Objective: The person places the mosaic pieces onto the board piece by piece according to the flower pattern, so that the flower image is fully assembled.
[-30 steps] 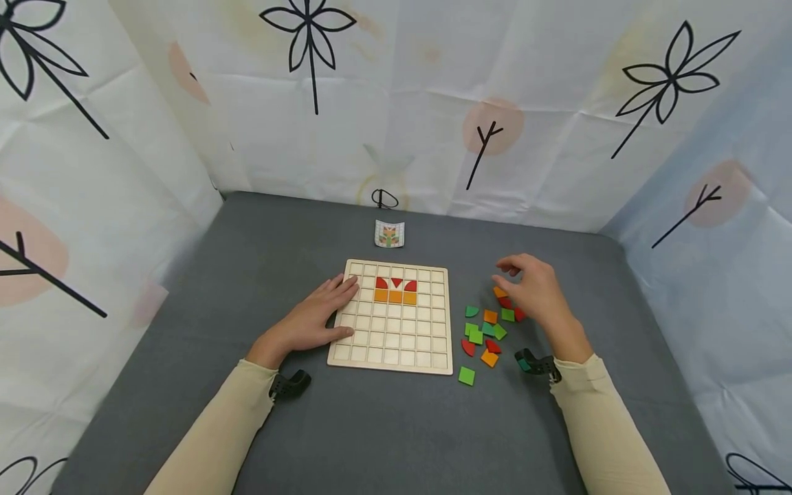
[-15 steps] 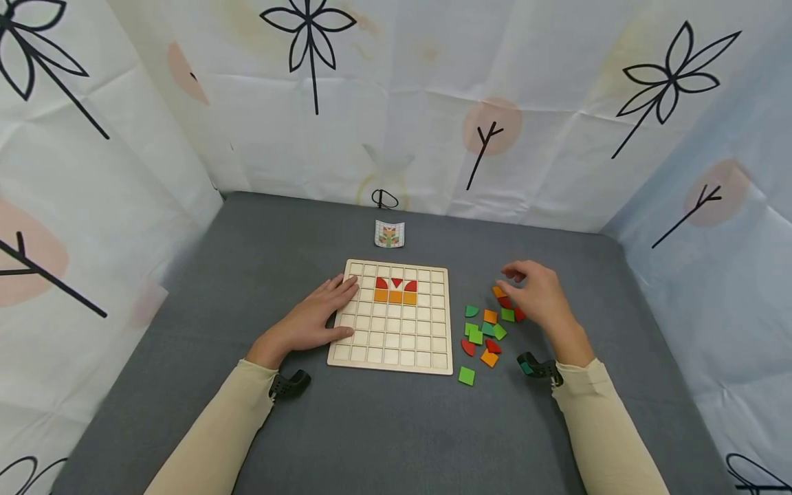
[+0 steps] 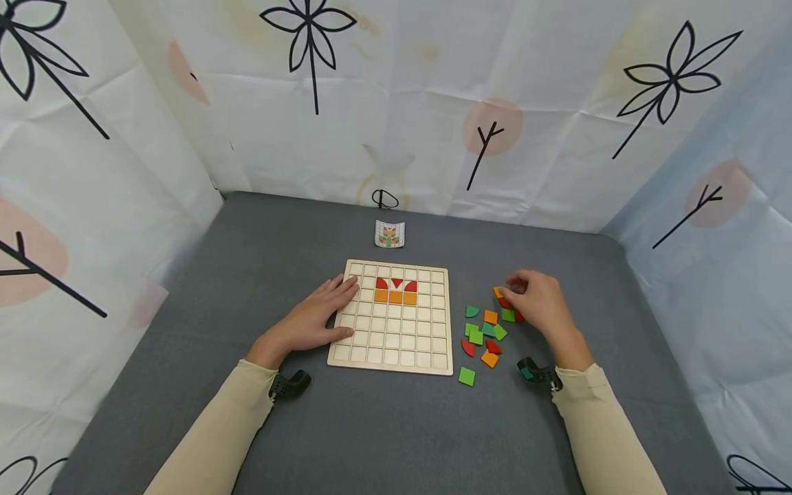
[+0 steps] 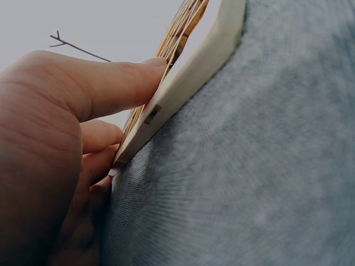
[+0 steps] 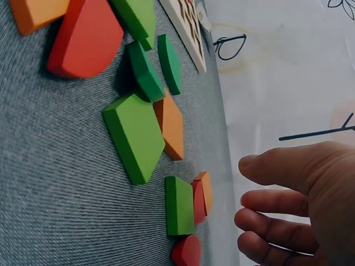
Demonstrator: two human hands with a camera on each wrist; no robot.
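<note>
My left hand (image 3: 312, 320) lies along the left side of a wooden grid board (image 3: 392, 340), fingers straight on it. In the left wrist view the thumb (image 4: 130, 83) rests on the board's rim. Set in the grid are two rounded red pieces, one of them on the right (image 3: 411, 286), a red triangle (image 3: 397, 282) and a row of orange squares (image 3: 395, 297). My right hand (image 3: 540, 299) hovers over the loose tiles, nearest an orange tile (image 3: 498, 292), a red tile (image 3: 504, 302) and a green tile (image 3: 508, 315). Thumb and fingers are apart and loosely bent, with nothing between them.
Several green, red and orange tiles lie between the board and my right hand, among them a dark green rounded one (image 3: 472, 311). A green square (image 3: 467, 376) sits nearer me. A small pattern card (image 3: 389, 234) stands behind the board. Printed cloth surrounds the grey table (image 3: 383, 433).
My right hand has lowered and come slightly nearer to me over the loose tiles. The left hand and the board have stayed still.
</note>
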